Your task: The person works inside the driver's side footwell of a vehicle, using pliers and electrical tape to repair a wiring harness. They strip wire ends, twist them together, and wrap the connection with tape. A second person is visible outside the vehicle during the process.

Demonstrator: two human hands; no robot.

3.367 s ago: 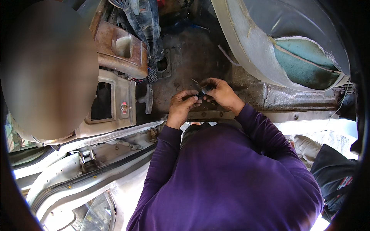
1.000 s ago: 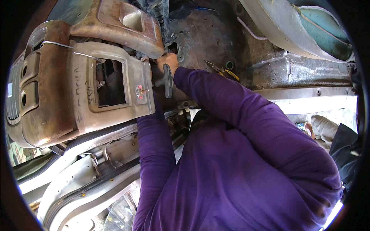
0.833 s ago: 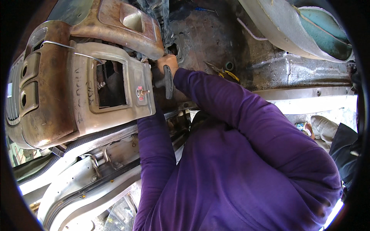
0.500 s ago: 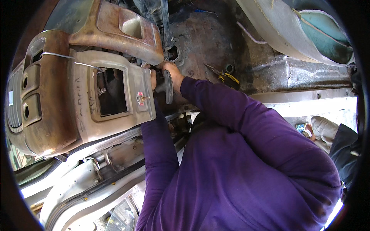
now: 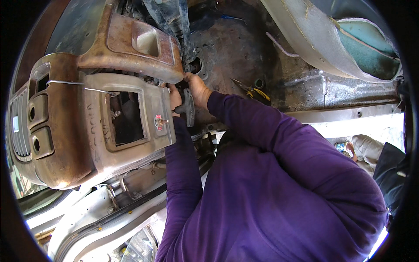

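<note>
Left hand (image 5: pixel 175 97) and right hand (image 5: pixel 200 91) near the brown dashboard panel (image 5: pixel 126 61)
Black handle (image 5: pixel 189 108) between them; I can't tell their opening or hold.

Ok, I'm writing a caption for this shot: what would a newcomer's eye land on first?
Probably the purple top, which fills the lower middle. Next might be the worn brown and beige dashboard at left, with a roughly square opening in its beige part. Then the left hand and right hand, close together near the dashboard's edge by a dark handle, with yellow-and-black pliers to their right.
</note>
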